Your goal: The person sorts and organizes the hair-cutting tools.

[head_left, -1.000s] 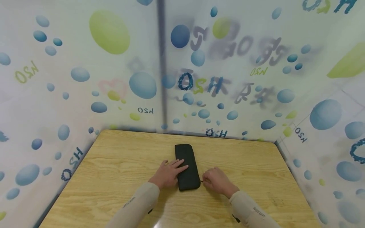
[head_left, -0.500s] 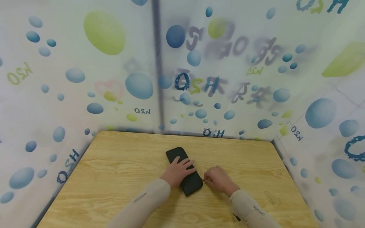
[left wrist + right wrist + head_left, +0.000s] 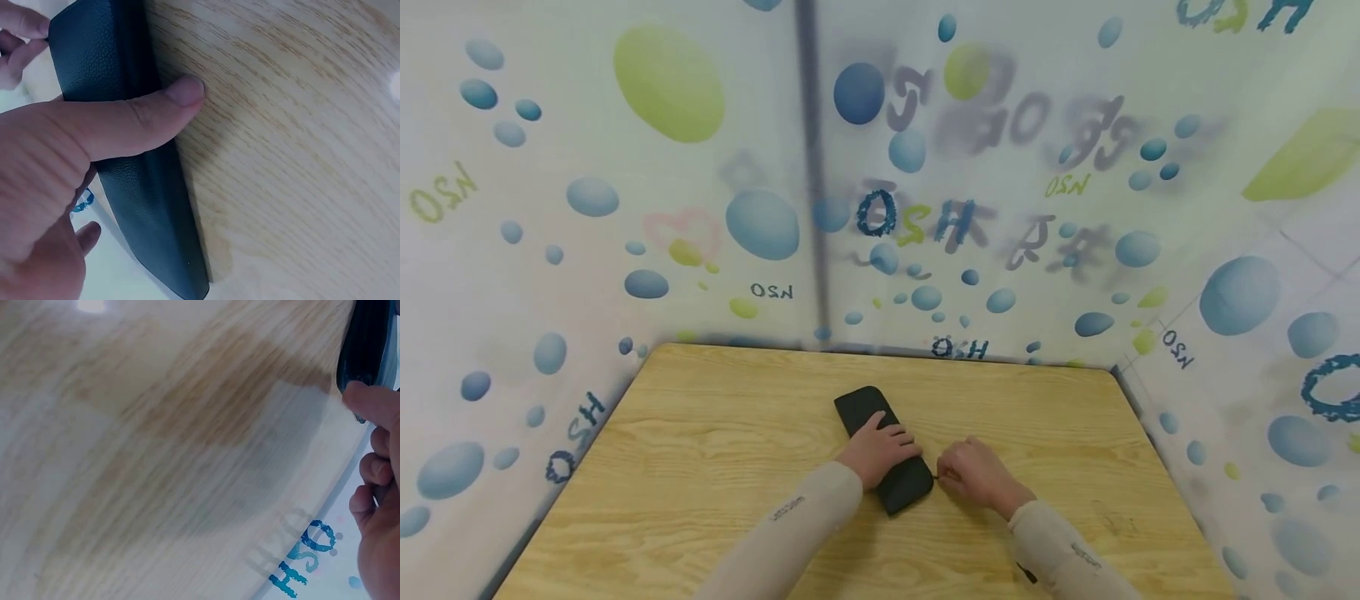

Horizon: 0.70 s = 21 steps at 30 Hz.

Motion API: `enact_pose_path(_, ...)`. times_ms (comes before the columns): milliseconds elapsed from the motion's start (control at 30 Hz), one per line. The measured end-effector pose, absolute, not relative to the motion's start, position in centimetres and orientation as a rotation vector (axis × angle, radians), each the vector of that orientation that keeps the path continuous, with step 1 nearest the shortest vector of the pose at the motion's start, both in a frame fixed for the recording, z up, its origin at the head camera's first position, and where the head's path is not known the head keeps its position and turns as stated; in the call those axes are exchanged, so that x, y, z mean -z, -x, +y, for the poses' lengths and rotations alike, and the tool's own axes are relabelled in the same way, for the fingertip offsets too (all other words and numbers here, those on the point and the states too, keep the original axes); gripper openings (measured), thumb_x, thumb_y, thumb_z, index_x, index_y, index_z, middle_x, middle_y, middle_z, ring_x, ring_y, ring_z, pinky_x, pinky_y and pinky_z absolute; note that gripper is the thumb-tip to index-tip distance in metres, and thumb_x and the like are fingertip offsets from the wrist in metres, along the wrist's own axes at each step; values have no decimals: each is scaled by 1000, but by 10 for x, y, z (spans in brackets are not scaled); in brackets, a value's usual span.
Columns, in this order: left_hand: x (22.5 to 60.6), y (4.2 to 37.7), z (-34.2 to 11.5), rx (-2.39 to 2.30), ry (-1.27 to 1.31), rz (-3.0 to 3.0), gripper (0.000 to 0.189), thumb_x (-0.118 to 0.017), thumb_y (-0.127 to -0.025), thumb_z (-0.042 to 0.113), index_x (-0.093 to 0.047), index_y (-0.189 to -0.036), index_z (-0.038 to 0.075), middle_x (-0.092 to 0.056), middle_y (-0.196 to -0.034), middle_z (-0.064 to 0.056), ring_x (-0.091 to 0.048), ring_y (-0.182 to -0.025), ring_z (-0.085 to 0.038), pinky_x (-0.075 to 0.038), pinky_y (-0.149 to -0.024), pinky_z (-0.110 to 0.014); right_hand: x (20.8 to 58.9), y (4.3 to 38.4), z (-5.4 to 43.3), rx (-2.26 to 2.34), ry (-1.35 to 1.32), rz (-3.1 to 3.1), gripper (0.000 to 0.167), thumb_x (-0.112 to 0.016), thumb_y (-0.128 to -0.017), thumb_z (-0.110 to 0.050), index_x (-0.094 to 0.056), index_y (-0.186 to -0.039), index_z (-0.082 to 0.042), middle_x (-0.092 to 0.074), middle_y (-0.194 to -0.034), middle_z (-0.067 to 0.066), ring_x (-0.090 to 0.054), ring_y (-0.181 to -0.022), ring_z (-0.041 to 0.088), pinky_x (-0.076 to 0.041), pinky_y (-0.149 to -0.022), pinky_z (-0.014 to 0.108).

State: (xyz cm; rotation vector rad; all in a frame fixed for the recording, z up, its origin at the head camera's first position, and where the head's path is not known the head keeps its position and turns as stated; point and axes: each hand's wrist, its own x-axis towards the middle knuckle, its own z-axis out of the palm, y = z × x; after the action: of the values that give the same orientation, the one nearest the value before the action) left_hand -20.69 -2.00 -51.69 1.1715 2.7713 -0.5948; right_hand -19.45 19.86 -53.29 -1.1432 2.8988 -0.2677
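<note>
A long black zip wallet [image 3: 907, 485] with a grainy, leather-like surface lies slantwise on the wooden table. Across its middle my left hand [image 3: 877, 452] grips it; in the left wrist view the thumb [image 3: 144, 122] crosses the wallet's face, while the other fingers are mostly hidden behind it. At the near right corner, my right hand [image 3: 977, 473] pinches a small dark zipper pull [image 3: 936, 477]. The right wrist view shows that zipper pull [image 3: 360, 418] at the thumb tip, just off the wallet's end [image 3: 362, 353].
Light wood tabletop [image 3: 722, 433] surrounds the wallet on all sides. White wall sheets [image 3: 760, 133] with blue and green spots and lettering rise behind and beside the table.
The wallet has turned, its far end swinging left and its near end right. My left hand has slid right and further over it. The right hand keeps its pinch, nearly unmoved.
</note>
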Motion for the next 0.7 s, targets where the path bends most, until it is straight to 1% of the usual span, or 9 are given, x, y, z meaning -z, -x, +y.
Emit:
enact_pose_path(167,512,206,-21,555,-1167,2763,65,-69,-90,19,-39,-143,43,-45,-148,19,-41,-139,-6,-31,-118,-44,533,190,201,275,1175,2853,11,-74,-86,-22,-69,-75,-22,-63,-72,-14,-50,-66,0,-37,-67,23)
enact_pose_path(467,509,206,-24,490,-1132,2749,69,-70,-89,17,-38,-144,44,-44,-149,20,-39,-141,-5,-30,-118,-46,535,183,198,334,1190,2808,8,-75,-84,-20,-72,-77,-22,-66,-74,-13,-54,-69,0,-42,-70,25)
enact_pose_path(700,509,206,-25,476,-1122,2737,72,-72,-87,17,-37,-145,44,-43,-149,20,-38,-141,-5,-29,-118,-47,537,179,195,351,1162,2767,6,-75,-84,-21,-73,-79,-22,-65,-74,-15,-50,-67,-4,-40,-68,22)
